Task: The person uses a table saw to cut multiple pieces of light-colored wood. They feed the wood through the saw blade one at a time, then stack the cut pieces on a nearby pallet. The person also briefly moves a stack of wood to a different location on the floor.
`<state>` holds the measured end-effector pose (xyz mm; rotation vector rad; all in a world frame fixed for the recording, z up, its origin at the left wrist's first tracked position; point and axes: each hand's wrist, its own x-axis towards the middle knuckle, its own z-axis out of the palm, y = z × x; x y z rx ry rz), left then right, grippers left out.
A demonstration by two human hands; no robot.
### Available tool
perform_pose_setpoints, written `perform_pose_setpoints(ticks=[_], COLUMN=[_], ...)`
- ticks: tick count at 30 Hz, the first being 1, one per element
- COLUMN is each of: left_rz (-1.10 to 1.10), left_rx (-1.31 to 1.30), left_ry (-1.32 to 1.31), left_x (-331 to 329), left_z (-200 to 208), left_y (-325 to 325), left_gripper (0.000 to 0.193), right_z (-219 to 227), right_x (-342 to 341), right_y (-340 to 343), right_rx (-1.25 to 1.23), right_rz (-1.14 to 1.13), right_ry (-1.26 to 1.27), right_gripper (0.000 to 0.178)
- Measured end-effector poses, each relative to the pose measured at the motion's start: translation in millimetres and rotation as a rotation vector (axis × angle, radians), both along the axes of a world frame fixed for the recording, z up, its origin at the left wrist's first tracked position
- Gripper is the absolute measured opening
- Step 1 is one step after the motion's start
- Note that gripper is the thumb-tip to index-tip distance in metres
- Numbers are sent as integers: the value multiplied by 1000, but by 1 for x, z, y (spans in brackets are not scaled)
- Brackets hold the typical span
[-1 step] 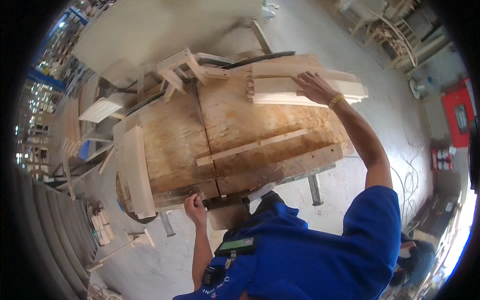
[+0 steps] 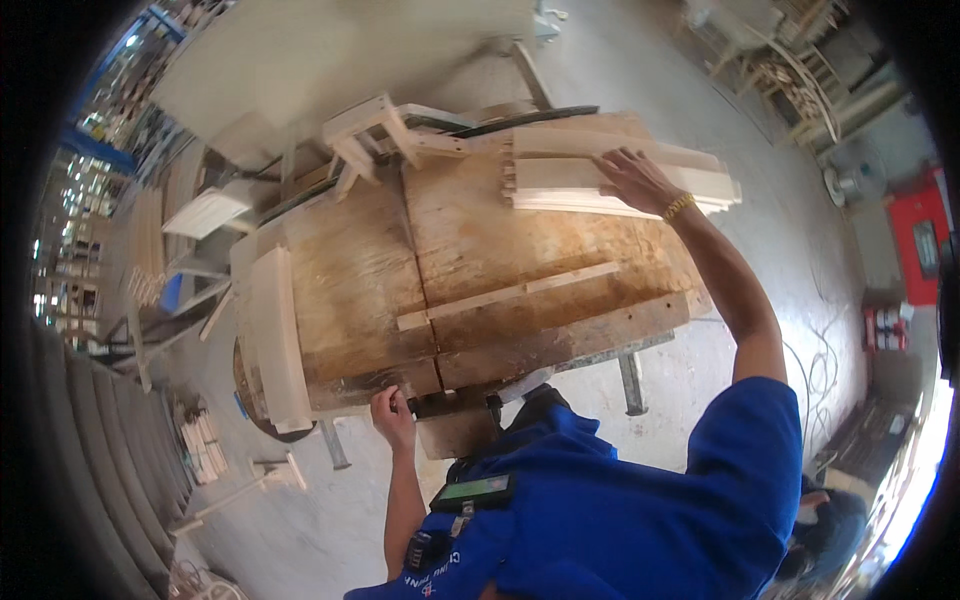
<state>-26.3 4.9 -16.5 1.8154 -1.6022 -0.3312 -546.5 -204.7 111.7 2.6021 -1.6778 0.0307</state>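
Observation:
My right hand lies on a stack of pale wooden boards at the far right of the workbench, its fingers stretched out over the top pieces. At the bench's near edge, my left hand is closed, its fingers curled against a small dark part; what they hold is mostly hidden. A dark fitting sits along that edge beside it. Across the middle of the worn wooden benchtop lies a thin wooden strip, seemingly of two lengths end to end.
More pale boards lie along the bench's left end. A small wooden frame stands at the back edge, before a large pale panel. Wooden sticks lie on the floor at left. A person is at lower right.
The view has shifted slightly, moving the bench a little within the picture. Both hands keep their places, the right on the boards and the left at the bench edge.

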Motion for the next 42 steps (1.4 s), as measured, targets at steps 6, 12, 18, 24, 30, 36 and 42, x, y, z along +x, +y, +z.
perform_pose_setpoints(ticks=[6,12,18,24,30,36,42], left_rz=[42,-11,431,771,654,586,573], left_rx=[-41,41,66,377,452,593,147], left_ry=[49,115,-422,-675,-484,79,677], left_x=[5,24,118,175,160,156,111], left_z=[-4,11,33,33,44,68,42], left_y=[5,-7,-54,-63,-65,-54,41], left_gripper=[11,13,36,42,62,74,58], right_z=[-21,-28,-24,-33,-56,-93,-65], right_x=[0,-2,19,79,149,206,273], right_y=[3,18,34,66,100,119,150], right_rx=[-110,-189,-267,-87,123,705,868], right_rz=[24,-98,-190,42,123,-36,279], right_ry=[-79,-36,-126,-521,-657,-1332,-1287], right_gripper=[54,52,62,47,46,41,50])
